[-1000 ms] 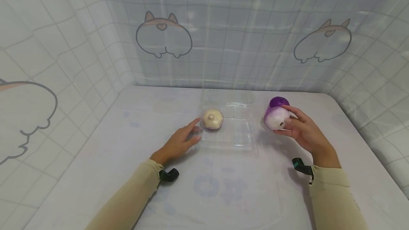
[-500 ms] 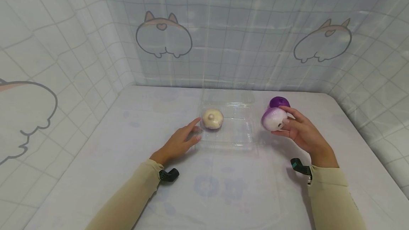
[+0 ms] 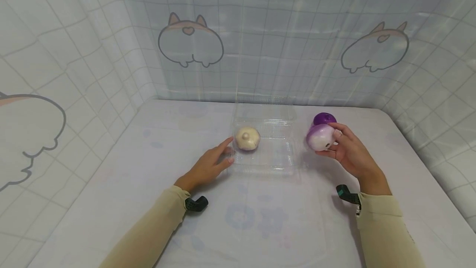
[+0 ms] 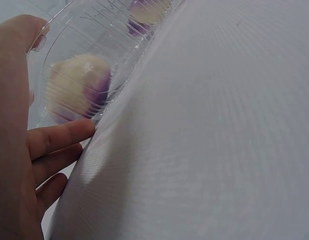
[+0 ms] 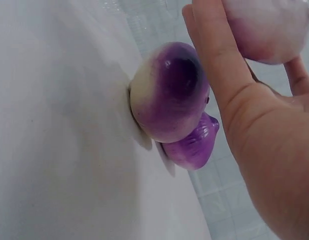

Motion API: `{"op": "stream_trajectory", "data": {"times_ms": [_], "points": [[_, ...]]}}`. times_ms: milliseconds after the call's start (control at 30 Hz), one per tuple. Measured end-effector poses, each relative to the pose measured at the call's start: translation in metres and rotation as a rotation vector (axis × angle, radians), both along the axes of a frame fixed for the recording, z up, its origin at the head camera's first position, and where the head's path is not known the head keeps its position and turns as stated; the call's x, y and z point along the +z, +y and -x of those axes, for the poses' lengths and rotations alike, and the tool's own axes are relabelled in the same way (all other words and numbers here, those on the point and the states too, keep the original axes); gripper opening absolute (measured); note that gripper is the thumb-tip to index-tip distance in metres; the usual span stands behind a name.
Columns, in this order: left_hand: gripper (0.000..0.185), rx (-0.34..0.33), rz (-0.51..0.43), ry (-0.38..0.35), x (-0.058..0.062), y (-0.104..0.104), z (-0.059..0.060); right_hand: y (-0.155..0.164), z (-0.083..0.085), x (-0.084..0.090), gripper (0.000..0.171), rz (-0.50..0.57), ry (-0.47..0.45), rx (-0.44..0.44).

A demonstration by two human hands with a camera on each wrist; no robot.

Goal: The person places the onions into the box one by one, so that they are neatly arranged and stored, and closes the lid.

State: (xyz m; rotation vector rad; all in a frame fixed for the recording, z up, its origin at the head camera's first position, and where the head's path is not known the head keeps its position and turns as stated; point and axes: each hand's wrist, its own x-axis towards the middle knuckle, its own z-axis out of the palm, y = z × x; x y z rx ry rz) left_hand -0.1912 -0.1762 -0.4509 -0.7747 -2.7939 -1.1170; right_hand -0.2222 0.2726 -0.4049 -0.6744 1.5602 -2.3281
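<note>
The right hand (image 3: 351, 154) holds a round white-and-purple toy turnip (image 3: 320, 137) off the white table (image 3: 111, 202), thumb and fingers curled round its near side. In the right wrist view the same hand (image 5: 259, 125) grips that turnip (image 5: 267, 27) at the top of the frame. Below it a second white turnip with a dark purple crown (image 5: 167, 92) rests on the table surface (image 5: 54, 150), and a purple piece (image 5: 192, 145) sits against it — whether that piece is joined to it or separate cannot be told. In the head view only a purple dome (image 3: 324, 118) shows behind the held turnip, just beyond it.

The left hand (image 3: 208, 164) lies flat on the table, fingers straight and relaxed, their tips touching the left edge of a clear plastic clamshell box (image 3: 275, 156) that lies open at mid-table. The left wrist view confirms this: the fingers (image 4: 59, 140) rest at the ribbed transparent wall of the box (image 4: 94, 50) and grip nothing.

Inside the box, at its left side, sits a cream-coloured round turnip with a small nub on top (image 3: 247, 138). Through the plastic in the left wrist view it shows cream with a purple patch (image 4: 77, 87). The held turnip is just right of the box — outside it, not over it.

Both arms wear beige sleeves (image 3: 148, 230). A pale gridded curtain printed with corgi outlines (image 3: 190, 40) hangs behind and to both sides of the table.
</note>
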Motion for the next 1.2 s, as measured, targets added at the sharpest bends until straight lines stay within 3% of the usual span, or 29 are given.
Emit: {"op": "stream_trajectory", "data": {"times_ms": [333, 533, 1200], "points": [[0.068, 0.014, 0.012, -0.014, 0.0006, 0.0009, -0.0011, -0.0032, 0.0, -0.002, 0.018, 0.013, -0.045, -0.117], [0.067, 0.018, 0.006, -0.021, 0.0001, 0.0007, -0.0009, -0.0043, -0.0017, 0.0, 0.023, -0.069, -0.074, -0.161], [0.067, 0.019, 0.01, -0.017, 0.0018, 0.0007, -0.0026, -0.0013, -0.0007, -0.0002, 0.027, 0.058, -0.075, -0.051]]}}
